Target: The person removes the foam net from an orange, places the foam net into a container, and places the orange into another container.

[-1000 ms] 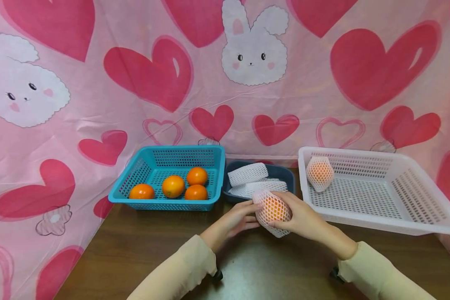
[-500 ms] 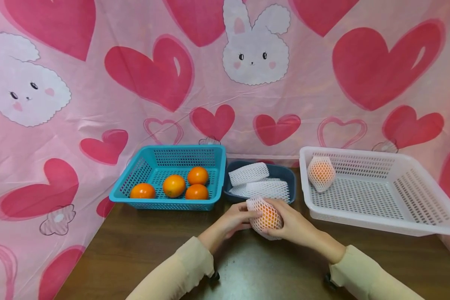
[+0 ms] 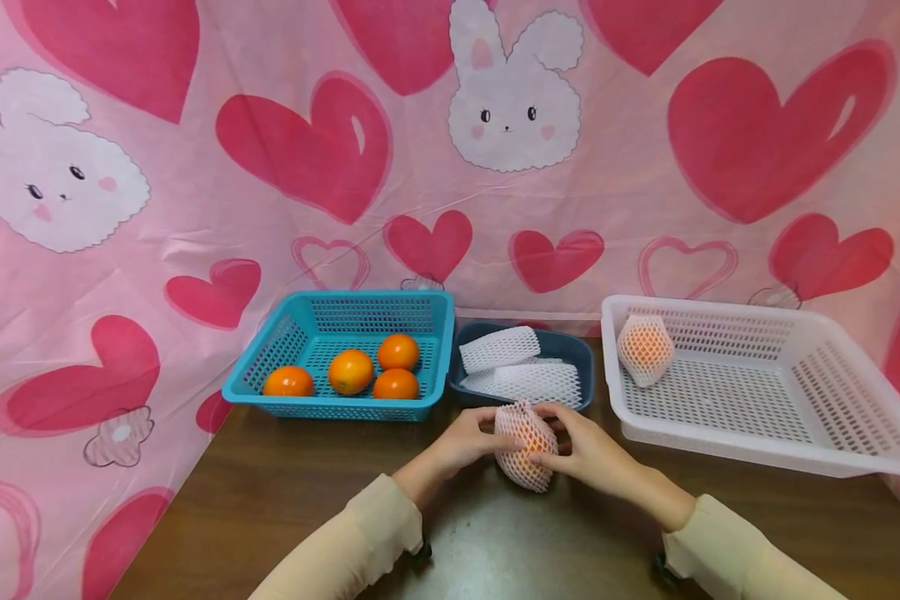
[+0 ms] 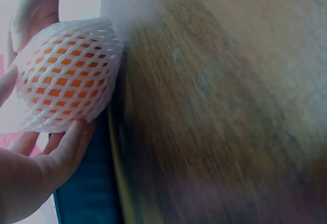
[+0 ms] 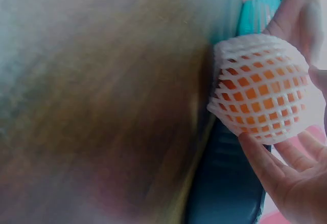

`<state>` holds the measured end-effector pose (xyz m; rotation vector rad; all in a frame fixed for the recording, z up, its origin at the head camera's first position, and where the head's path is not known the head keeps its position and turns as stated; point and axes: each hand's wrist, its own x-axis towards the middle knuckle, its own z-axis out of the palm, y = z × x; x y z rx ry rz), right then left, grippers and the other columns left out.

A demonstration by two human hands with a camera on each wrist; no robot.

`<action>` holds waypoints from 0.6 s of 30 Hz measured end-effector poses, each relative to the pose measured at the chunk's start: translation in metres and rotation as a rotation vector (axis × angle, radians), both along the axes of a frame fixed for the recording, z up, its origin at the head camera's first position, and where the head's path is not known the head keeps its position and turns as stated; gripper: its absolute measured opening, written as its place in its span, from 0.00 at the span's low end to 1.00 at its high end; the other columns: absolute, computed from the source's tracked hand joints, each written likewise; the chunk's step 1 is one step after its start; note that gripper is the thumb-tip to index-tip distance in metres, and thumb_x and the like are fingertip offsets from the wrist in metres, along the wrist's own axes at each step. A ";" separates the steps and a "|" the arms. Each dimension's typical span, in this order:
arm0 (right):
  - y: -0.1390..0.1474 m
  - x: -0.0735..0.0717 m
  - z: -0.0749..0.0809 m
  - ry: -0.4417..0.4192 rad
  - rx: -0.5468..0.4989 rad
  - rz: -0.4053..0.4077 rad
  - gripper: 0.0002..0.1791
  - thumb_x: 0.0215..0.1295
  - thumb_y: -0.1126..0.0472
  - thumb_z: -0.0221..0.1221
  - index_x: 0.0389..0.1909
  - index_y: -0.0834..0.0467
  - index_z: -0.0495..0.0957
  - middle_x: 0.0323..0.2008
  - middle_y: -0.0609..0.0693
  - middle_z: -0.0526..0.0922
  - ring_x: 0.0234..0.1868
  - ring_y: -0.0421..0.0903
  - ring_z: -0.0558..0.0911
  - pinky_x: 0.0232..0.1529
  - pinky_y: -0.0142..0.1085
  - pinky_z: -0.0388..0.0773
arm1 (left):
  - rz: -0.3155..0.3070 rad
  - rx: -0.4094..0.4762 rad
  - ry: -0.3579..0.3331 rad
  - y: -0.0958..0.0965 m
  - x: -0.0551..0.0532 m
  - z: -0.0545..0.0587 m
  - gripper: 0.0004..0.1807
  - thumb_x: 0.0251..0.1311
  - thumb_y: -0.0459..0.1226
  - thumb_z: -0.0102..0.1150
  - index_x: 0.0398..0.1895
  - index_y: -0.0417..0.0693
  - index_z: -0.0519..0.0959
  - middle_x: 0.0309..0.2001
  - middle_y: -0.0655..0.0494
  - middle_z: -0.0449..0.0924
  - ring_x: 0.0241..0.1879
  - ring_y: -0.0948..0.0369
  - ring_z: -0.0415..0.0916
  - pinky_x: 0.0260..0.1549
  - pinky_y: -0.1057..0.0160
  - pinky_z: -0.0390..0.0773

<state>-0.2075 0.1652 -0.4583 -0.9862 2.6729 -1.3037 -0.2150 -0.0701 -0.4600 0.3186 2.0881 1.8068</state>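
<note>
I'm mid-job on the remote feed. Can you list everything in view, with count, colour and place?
Teal basket: one, teal, back left of the table.
Loose oranges: four, orange, inside that basket.
Tray: one, dark blue, back middle.
Foam nets: at least two, white, in the tray; overlap hides the exact count.
White basket: one, white, right.
Netted orange: one, orange under white net, white basket's left end.
Held orange: one, orange under white net, in front of the tray.
Table: one, brown, beneath everything.
Cloth: pink with hearts and rabbits, behind.
Sleeves: two, cream, front.
Left hand, right hand: one each, holding the held orange.
</note>
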 end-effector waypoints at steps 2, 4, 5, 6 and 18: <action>0.001 -0.002 0.003 -0.046 -0.015 0.000 0.39 0.61 0.55 0.74 0.66 0.68 0.67 0.59 0.65 0.76 0.52 0.58 0.82 0.42 0.36 0.84 | 0.002 -0.006 0.049 0.001 0.001 0.000 0.20 0.59 0.32 0.71 0.54 0.32 0.83 0.43 0.49 0.87 0.39 0.63 0.80 0.41 0.65 0.82; 0.001 -0.003 0.005 -0.058 -0.001 0.000 0.43 0.60 0.54 0.74 0.69 0.69 0.65 0.60 0.67 0.76 0.52 0.58 0.82 0.41 0.36 0.84 | 0.006 -0.026 0.093 0.002 0.001 0.000 0.18 0.58 0.32 0.72 0.50 0.33 0.85 0.40 0.50 0.87 0.36 0.63 0.80 0.39 0.67 0.81; 0.002 -0.004 0.005 -0.058 0.012 0.002 0.44 0.60 0.54 0.74 0.70 0.69 0.64 0.59 0.67 0.76 0.50 0.57 0.82 0.41 0.36 0.84 | 0.007 -0.042 0.118 0.002 0.002 0.001 0.16 0.58 0.33 0.73 0.48 0.34 0.86 0.39 0.51 0.88 0.36 0.64 0.80 0.38 0.67 0.80; 0.002 -0.004 0.005 -0.040 0.033 0.003 0.45 0.59 0.53 0.75 0.71 0.69 0.65 0.59 0.67 0.77 0.51 0.57 0.82 0.43 0.38 0.84 | 0.006 -0.057 0.136 0.002 0.003 0.001 0.16 0.58 0.33 0.73 0.47 0.35 0.86 0.38 0.52 0.88 0.35 0.64 0.80 0.38 0.67 0.80; -0.008 -0.006 0.000 0.124 0.044 -0.003 0.27 0.56 0.53 0.76 0.54 0.62 0.86 0.53 0.55 0.86 0.55 0.57 0.83 0.50 0.44 0.82 | 0.074 -0.217 0.311 -0.004 0.006 0.010 0.13 0.57 0.36 0.76 0.45 0.41 0.90 0.46 0.54 0.88 0.45 0.63 0.82 0.44 0.66 0.82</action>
